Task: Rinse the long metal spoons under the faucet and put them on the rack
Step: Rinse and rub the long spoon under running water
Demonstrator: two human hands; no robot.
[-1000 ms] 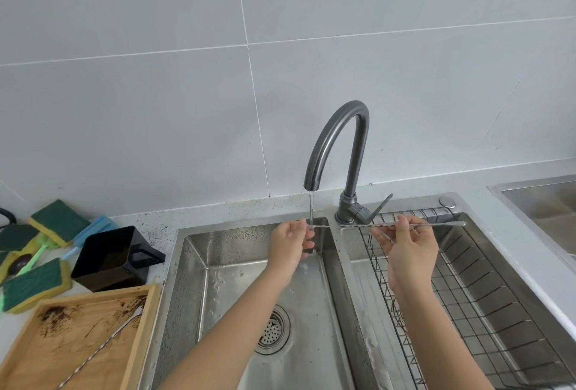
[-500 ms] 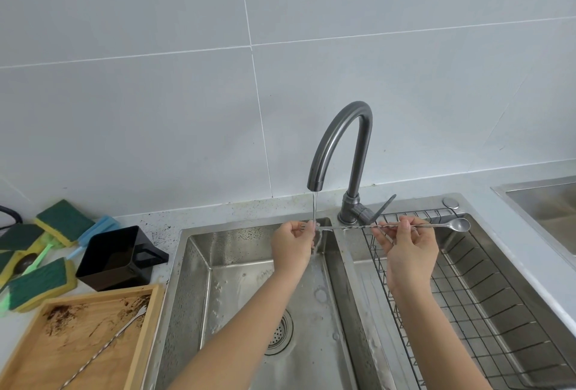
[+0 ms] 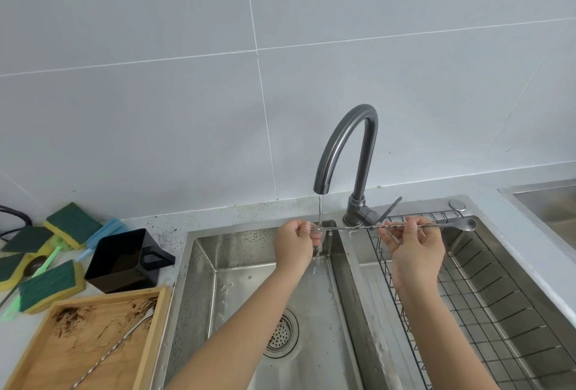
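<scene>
Rinse step is on: the long metal spoon [image 3: 358,227] is held level across the divider between the sink [image 3: 199,265] basins, its forked end under the faucet [image 3: 346,146] stream. The left hand [image 3: 294,244] is curled around that wet end, and the right hand [image 3: 414,246] pinches the twisted stem, bowl out over the rack [image 3: 486,296]. Next, I'd guess: lay it on the rack, then grab the second spoon [image 3: 115,352] from the wooden tray [image 3: 156,327] at the counter's front left.

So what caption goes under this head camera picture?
Both hands, left and right, hold a long spoon under the running faucet.
</scene>
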